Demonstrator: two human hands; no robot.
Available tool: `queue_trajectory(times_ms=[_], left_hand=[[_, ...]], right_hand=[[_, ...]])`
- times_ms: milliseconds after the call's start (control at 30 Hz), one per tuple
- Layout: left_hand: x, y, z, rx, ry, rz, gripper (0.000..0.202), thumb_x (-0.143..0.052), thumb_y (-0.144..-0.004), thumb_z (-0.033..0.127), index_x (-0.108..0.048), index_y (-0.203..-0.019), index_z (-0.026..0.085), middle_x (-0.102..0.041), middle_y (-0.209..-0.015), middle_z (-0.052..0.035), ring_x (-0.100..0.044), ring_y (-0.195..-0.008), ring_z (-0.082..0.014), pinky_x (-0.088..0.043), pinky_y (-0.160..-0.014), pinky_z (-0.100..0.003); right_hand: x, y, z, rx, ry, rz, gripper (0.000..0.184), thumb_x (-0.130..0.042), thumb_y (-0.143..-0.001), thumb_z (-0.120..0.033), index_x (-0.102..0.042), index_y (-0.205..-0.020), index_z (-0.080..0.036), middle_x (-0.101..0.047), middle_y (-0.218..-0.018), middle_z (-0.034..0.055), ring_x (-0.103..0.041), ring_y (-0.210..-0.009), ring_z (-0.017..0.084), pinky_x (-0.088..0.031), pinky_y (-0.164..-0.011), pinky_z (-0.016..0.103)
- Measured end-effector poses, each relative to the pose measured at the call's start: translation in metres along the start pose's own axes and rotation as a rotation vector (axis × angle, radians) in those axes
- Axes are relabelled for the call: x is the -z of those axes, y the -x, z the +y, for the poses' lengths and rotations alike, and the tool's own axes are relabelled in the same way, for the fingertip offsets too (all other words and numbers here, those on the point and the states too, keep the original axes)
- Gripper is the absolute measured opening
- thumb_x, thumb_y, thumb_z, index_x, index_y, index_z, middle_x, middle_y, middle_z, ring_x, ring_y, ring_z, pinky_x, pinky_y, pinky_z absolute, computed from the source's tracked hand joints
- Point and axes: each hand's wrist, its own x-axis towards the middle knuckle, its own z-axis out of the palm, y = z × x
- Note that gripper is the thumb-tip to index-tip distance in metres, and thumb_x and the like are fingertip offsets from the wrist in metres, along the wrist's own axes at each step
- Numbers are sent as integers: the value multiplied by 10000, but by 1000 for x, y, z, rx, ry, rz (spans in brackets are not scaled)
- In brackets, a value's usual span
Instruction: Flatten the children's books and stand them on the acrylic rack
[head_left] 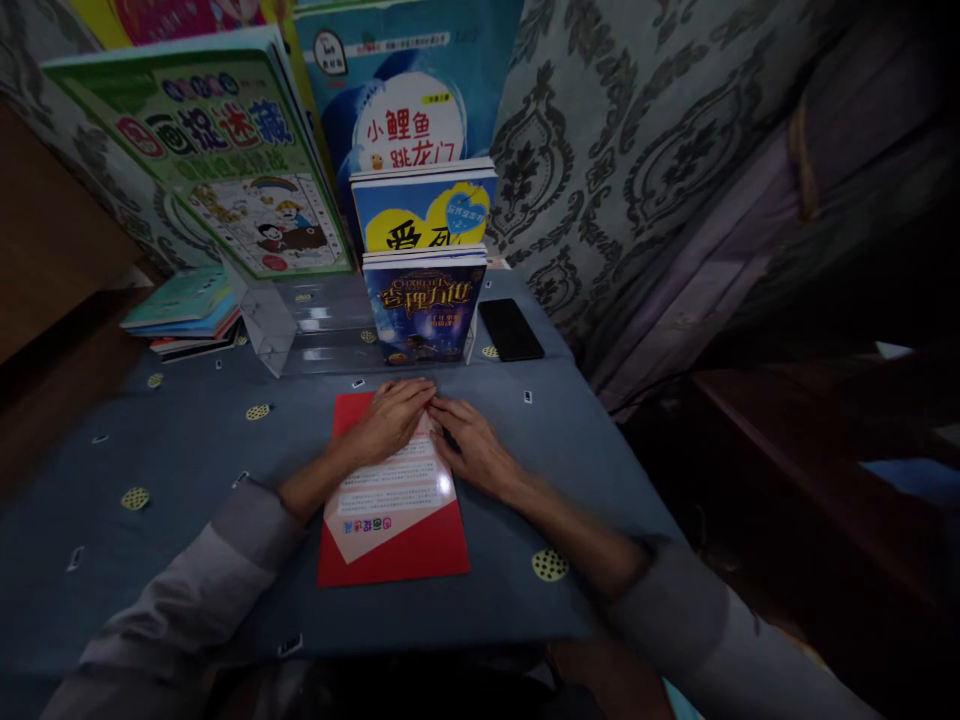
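A red book (pixel 405 548) with a white printed panel lies flat on the blue-grey tablecloth (pixel 187 450) in front of me. My left hand (pixel 391 418) rests flat on the book's far end, fingers stretched out. My right hand (pixel 471 445) lies on the book's far right edge, fingers extended and touching the left hand's fingertips. Just beyond the hands stands a dark blue book (pixel 424 305) upright in a clear stand, with a blue and yellow book (pixel 424 210) behind it.
A black phone (pixel 511 329) lies right of the standing books. A stack of thin books (pixel 187 312) sits at the left. A large green picture book (pixel 217 150) and a blue one (pixel 405 90) lean on the patterned curtain (pixel 637 150). Dark furniture stands at the right.
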Motion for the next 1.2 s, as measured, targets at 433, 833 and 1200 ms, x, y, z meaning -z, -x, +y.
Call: queue_trajectory(times_ms=[433,833,1200], left_hand=[[-1,8,-3,51,35,28,506,-365,-987,138,-388,-1490,183,-539,-1474,-130,-457,-1406,-226,-399,-1129,-457],[28,52,-2,281,-145,121,499,-392,-926,100,-444,-1422,103,-662,-1281,-188,-622,-1202,-277,-472,-1043,-485],[30,53,-2,344,-211,98,465,-383,-924,84,-488,-1375,129,-689,-1231,-160,-640,-1168,-264,-477,-1038,-470]], right_hand=[[5,-5,-6,-17,55,-32,358,-531,-939,-237,-640,-1260,-123,-631,-1317,188,-562,-1252,328,-464,-1067,563],[-23,-55,-44,75,61,-258,465,-431,-1010,-246,-488,-1424,-43,-522,-1476,216,-425,-1434,290,-302,-1220,513],[-10,-40,-24,-71,94,-301,542,-420,-1018,-331,-447,-1472,-36,-416,-1555,228,-324,-1491,291,-244,-1241,517]])
